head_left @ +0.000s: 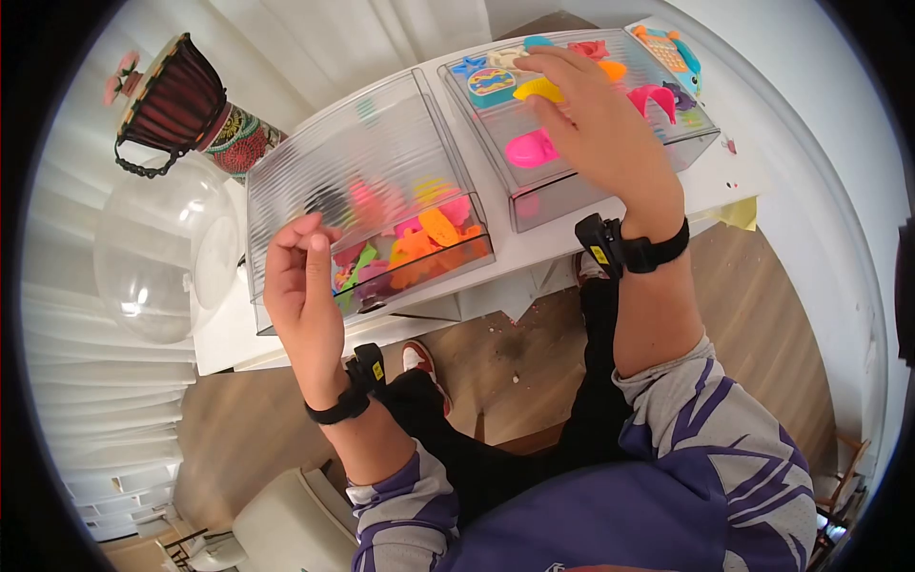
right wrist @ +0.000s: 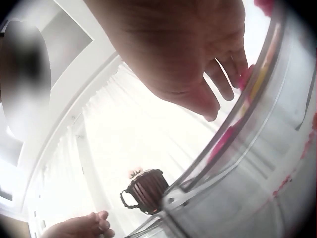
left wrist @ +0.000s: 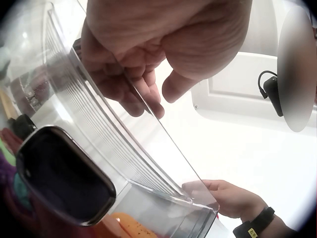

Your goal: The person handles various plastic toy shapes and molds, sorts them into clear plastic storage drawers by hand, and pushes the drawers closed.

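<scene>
My right hand (head_left: 610, 129) is over the right clear plastic bin (head_left: 610, 183), its fingers stretched among toys on top. Near its fingers lie a yellow toy (head_left: 539, 90), a whitish toy (head_left: 505, 60) and a blue toy with an egg picture (head_left: 491, 86); a pink scoop-like toy (head_left: 531, 149) is below the palm. My left hand (head_left: 307, 286) is raised at the front left of another clear bin (head_left: 357, 133), fingers loosely bent beside the edge of its ribbed lid (left wrist: 124, 144). Inside that bin are orange toys (head_left: 419, 255) and a green toy (head_left: 360, 265).
A dark shiny oval piece (left wrist: 67, 173) sits at the left bin's front. Left of the bins stand a drum (head_left: 172, 105) and a clear dome (head_left: 157, 257). A toy phone (head_left: 667, 55) lies at the white table's (head_left: 734, 176) far right. White curtains (head_left: 381, 38) hang behind.
</scene>
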Demonstrator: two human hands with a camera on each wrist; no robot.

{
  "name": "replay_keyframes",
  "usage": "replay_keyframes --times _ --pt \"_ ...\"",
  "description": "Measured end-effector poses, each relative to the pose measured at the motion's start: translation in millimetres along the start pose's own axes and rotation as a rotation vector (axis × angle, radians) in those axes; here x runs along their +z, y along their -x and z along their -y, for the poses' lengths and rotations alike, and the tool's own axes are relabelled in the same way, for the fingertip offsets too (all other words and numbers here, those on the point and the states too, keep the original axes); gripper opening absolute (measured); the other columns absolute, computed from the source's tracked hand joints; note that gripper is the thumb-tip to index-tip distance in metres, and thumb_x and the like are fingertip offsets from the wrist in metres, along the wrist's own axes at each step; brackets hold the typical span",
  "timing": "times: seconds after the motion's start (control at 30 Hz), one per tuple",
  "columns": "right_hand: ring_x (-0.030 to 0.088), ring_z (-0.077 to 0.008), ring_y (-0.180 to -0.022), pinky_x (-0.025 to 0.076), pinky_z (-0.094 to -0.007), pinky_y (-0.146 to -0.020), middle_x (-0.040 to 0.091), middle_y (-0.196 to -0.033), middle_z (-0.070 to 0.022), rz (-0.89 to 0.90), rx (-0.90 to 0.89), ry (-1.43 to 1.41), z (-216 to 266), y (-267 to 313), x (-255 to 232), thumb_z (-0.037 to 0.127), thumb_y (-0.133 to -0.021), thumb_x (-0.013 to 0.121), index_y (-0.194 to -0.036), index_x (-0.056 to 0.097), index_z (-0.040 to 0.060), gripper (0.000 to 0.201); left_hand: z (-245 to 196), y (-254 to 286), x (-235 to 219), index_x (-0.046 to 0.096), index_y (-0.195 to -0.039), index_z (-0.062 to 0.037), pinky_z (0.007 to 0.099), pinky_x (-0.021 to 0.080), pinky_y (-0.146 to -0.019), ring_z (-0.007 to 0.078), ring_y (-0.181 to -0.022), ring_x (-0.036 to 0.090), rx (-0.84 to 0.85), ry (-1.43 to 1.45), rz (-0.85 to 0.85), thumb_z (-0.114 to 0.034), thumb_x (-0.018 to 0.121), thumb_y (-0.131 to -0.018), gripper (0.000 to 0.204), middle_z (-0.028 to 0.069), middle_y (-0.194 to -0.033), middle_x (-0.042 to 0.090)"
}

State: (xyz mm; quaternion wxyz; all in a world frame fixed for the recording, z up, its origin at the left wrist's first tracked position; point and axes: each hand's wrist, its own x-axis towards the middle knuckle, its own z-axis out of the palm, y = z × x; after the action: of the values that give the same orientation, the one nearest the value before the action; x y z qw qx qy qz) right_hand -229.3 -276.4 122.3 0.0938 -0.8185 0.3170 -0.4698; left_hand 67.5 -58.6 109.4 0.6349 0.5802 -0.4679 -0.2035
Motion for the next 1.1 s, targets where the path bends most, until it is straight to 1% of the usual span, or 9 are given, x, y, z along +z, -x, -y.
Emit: replay_keyframes --times 0.17,0.4,0.6,0.7,0.77,0.83,0.97,1.0,1.1 --pt "0.076 -0.0375 -0.123 0.056 -0.0481 -0.113 0.08 -0.14 -0.0147 0.101 0.012 0.007 -23 0 -1 0.012 -0.108 0.072 -0.142 0.074 0.0064 0.035 0 0 2 0.072 -0.14 -0.0009 0.0324 0.052 -0.114 0.0138 -0.12 0.071 -0.005 -0.026 -0.011 -0.017 0.069 -0.12 0.026 0.0061 -0.123 0.077" --pt "0.076 -0.038 -0.113 0.062 -0.0434 -0.101 0.081 -0.133 -0.0145 0.046 -0.061 0.177 -13 2 1 0.011 -0.108 0.073 -0.14 0.075 0.0067 0.031 2 -1 2 0.072 -0.14 -0.0007 0.0318 0.052 -0.113 0.0137 -0.119 0.072 0.006 -0.015 -0.011 -0.016 0.069 -0.12 0.026 0.0065 -0.123 0.078" --pt "0.075 -0.0358 -0.117 0.06 -0.0383 -0.103 0.077 -0.131 -0.013 -0.098 0.009 -0.17 39 -15 2 0.016 -0.112 0.074 -0.141 0.072 0.0056 0.031 0 0 1 0.07 -0.14 0.0004 0.0324 0.052 -0.114 0.0141 -0.121 0.07 0.0 -0.005 0.007 -0.013 0.07 -0.119 0.025 0.0052 -0.124 0.075" --pt "0.075 -0.0338 -0.119 0.06 -0.0386 -0.101 0.076 -0.133 -0.0121 -0.083 -0.088 -0.255 59 -11 16 0.017 -0.111 0.076 -0.141 0.071 0.0046 0.033 -4 2 2 0.068 -0.143 0.0012 0.0334 0.052 -0.115 0.0155 -0.122 0.069 0.006 -0.014 0.038 -0.01 0.071 -0.117 0.029 0.0052 -0.125 0.074" --pt "0.075 -0.0345 -0.12 0.06 -0.0405 -0.101 0.076 -0.134 -0.0125 0.062 -0.172 -0.337 77 -7 26 0.017 -0.109 0.079 -0.142 0.068 0.006 0.036 -7 4 1 0.067 -0.146 0.0018 0.034 0.052 -0.115 0.0164 -0.122 0.069 0.012 -0.02 0.055 -0.008 0.071 -0.116 0.032 0.0055 -0.126 0.074" --pt "0.076 -0.0357 -0.12 0.06 -0.0418 -0.102 0.076 -0.134 -0.0129 0.16 -0.145 -0.455 94 3 40 0.017 -0.107 0.08 -0.142 0.067 0.007 0.038 -11 5 0 0.067 -0.146 0.0005 0.035 0.056 -0.109 0.0165 -0.116 0.069 0.155 -0.067 0.142 -0.008 0.08 -0.109 0.04 0.0062 -0.125 0.074" --pt "0.076 -0.0388 -0.123 0.06 -0.0441 -0.102 0.076 -0.135 -0.0135 0.378 -0.19 -0.684 116 13 55 0.016 -0.105 0.083 -0.142 0.066 0.0099 0.042 -12 9 1 0.066 -0.149 0.0026 0.0382 0.056 -0.113 0.0182 -0.118 0.069 0.211 0.065 0.211 -0.002 0.082 -0.104 0.048 0.008 -0.129 0.074" --pt "0.074 -0.0399 -0.121 0.059 -0.0494 -0.103 0.079 -0.127 -0.0108 0.345 -0.197 -0.737 122 14 57 0.014 -0.102 0.082 -0.137 0.063 0.0082 0.04 -8 10 1 0.067 -0.147 0.0032 0.0384 0.056 -0.114 0.019 -0.121 0.07 0.191 0.06 0.158 -0.001 0.083 -0.104 0.047 0.009 -0.13 0.075" --pt "0.075 -0.0404 -0.117 0.06 -0.0485 -0.1 0.08 -0.124 -0.0124 0.322 -0.203 -0.714 125 13 59 0.013 -0.101 0.084 -0.138 0.064 0.0077 0.042 -6 13 -2 0.068 -0.144 0.0044 0.0379 0.055 -0.114 0.0202 -0.125 0.071 0.163 0.06 0.092 0.001 0.085 -0.103 0.044 0.0106 -0.132 0.075"
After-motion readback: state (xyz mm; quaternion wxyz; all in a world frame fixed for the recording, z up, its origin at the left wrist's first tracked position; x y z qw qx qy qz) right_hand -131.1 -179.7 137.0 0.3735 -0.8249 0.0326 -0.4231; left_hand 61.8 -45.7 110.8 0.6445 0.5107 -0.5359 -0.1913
